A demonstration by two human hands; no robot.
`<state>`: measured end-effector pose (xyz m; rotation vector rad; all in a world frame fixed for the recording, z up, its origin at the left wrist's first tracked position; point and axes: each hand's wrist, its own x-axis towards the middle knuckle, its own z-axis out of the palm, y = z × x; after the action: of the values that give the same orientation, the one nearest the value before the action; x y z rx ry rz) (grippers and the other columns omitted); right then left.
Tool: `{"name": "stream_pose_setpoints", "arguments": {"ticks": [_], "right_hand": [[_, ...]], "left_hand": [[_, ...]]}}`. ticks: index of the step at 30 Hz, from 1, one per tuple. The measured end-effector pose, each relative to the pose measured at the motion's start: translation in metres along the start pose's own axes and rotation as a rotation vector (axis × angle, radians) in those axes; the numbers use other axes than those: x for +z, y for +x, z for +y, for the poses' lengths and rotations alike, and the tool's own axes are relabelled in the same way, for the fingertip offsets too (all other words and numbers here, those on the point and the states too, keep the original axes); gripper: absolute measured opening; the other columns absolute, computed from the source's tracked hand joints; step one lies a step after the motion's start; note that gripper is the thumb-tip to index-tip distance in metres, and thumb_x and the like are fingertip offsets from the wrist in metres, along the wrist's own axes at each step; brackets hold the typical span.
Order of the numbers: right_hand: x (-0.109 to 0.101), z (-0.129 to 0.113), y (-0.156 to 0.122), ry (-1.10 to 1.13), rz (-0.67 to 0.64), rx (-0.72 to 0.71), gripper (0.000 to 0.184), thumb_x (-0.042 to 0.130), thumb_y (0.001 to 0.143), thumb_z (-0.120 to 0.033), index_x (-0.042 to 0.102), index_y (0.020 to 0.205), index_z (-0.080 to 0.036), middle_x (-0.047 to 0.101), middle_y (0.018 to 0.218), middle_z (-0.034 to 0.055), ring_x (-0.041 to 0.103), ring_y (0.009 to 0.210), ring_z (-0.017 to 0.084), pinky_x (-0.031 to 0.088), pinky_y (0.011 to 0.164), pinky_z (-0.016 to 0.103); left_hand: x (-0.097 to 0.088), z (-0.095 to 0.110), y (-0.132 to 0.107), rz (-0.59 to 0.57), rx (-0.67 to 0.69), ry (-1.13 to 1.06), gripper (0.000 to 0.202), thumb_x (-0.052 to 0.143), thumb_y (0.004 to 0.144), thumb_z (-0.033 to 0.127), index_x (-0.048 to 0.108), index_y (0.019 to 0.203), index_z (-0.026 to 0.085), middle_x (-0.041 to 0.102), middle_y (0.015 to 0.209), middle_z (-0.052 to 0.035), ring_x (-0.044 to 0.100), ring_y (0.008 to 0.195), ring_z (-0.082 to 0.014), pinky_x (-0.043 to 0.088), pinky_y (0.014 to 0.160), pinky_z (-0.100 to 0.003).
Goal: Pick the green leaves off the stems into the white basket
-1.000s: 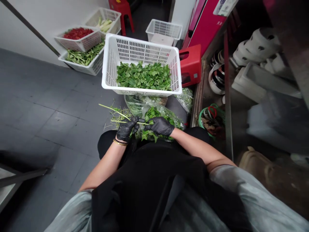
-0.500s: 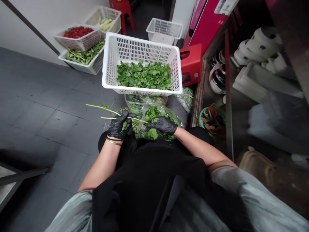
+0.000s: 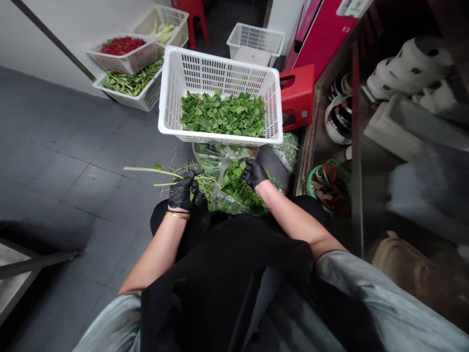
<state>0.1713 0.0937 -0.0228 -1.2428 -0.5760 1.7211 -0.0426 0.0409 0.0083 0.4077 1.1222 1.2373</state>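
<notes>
My left hand (image 3: 183,189), in a black glove, is closed around long pale-green stems (image 3: 146,169) that stick out to the left. My right hand (image 3: 254,172), gloved the same way, has its fingers curled at a bit of leafy greens (image 3: 242,165); the fingertips are partly hidden. Beneath it an open clear plastic bag (image 3: 227,203) lies near my lap, full of more leafy greens (image 3: 238,185). Beyond the bag stands a white slotted basket (image 3: 220,138) with picked green leaves (image 3: 223,113) inside.
Loose thin stems (image 3: 205,188) lie between my hands. A red stool (image 3: 302,98) is behind the basket at right. Stacked baskets with red chillies (image 3: 122,45) and green vegetables (image 3: 132,80) stand at back left. A green tub (image 3: 311,188) and a metal shelf post (image 3: 357,146) are at right.
My right hand has moved away from the stems, up and to the right over the bag. My left hand keeps the stems. The view has shifted slightly.
</notes>
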Motion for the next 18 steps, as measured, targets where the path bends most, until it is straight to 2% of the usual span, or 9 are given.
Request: {"name": "stream_pose_setpoints", "arguments": {"ticks": [1,3,6,8,11,13,14,18], "right_hand": [[-0.002,-0.002,-0.001,0.059,-0.004,0.030,0.027,0.060,0.076,-0.044,0.051,0.069,-0.019,0.029,0.040,-0.0098,0.028,0.035,0.006,0.027,0.036,0.018],[-0.005,-0.004,-0.007,0.041,-0.021,0.066,0.035,0.065,0.072,-0.049,0.048,0.068,-0.019,0.037,0.045,-0.0088,0.031,0.036,0.005,0.028,0.036,0.018],[0.003,0.001,-0.017,-0.151,-0.078,0.078,0.046,0.075,0.060,-0.055,0.046,0.062,-0.019,0.042,0.048,-0.0076,0.034,0.038,0.005,0.027,0.037,0.019],[0.017,0.008,-0.021,-0.339,-0.131,0.066,0.048,0.079,0.053,-0.055,0.048,0.057,-0.018,0.043,0.047,-0.0067,0.039,0.041,0.006,0.030,0.040,0.020],[0.045,0.020,-0.021,-0.516,-0.293,-0.099,0.042,0.077,0.054,-0.054,0.059,0.061,-0.016,0.055,0.056,-0.0031,0.054,0.059,0.012,0.044,0.056,0.024],[0.061,0.027,-0.019,-0.561,-0.388,-0.199,0.040,0.074,0.059,-0.053,0.067,0.070,-0.016,0.063,0.067,-0.0012,0.059,0.073,0.014,0.046,0.068,0.026],[0.067,0.029,-0.017,-0.588,-0.396,-0.206,0.040,0.073,0.060,-0.052,0.068,0.074,-0.015,0.064,0.070,-0.0006,0.059,0.076,0.015,0.045,0.070,0.026],[0.070,0.036,-0.014,-0.689,-0.388,-0.108,0.044,0.076,0.054,-0.052,0.068,0.070,-0.012,0.059,0.065,-0.0005,0.053,0.066,0.013,0.040,0.062,0.025]], "left_hand": [[-0.008,0.004,0.007,-0.007,-0.096,0.012,0.018,0.074,0.072,0.025,0.066,0.080,0.012,0.044,0.044,0.0073,0.035,0.032,-0.0024,0.023,0.031,-0.014],[-0.022,0.010,0.019,0.022,-0.279,0.002,0.017,0.071,0.076,0.025,0.064,0.079,0.010,0.047,0.046,0.0055,0.034,0.031,-0.0027,0.022,0.030,-0.014],[-0.035,0.009,0.026,0.034,-0.367,-0.089,0.029,0.057,0.087,0.036,0.065,0.088,0.008,0.062,0.059,-0.0047,0.045,0.036,-0.0064,0.030,0.031,-0.017],[-0.035,0.003,0.023,-0.056,-0.348,-0.146,0.038,0.048,0.091,0.038,0.065,0.103,0.006,0.069,0.071,-0.0101,0.057,0.046,-0.0114,0.041,0.037,-0.020],[-0.024,-0.007,0.014,-0.180,-0.270,-0.210,0.042,0.042,0.093,0.037,0.064,0.115,0.009,0.072,0.086,-0.0132,0.069,0.074,-0.0202,0.055,0.058,-0.029],[-0.013,-0.013,0.007,-0.200,-0.210,-0.208,0.042,0.046,0.091,0.038,0.064,0.118,0.011,0.073,0.094,-0.0132,0.069,0.088,-0.0238,0.056,0.072,-0.035],[-0.007,-0.015,0.004,-0.203,-0.181,-0.192,0.042,0.049,0.089,0.038,0.065,0.118,0.012,0.073,0.097,-0.0128,0.069,0.092,-0.0247,0.055,0.078,-0.037],[0.008,-0.023,-0.008,-0.195,0.008,-0.105,0.038,0.061,0.082,0.037,0.070,0.111,0.015,0.071,0.109,-0.0115,0.064,0.107,-0.0260,0.050,0.092,-0.036]]}}
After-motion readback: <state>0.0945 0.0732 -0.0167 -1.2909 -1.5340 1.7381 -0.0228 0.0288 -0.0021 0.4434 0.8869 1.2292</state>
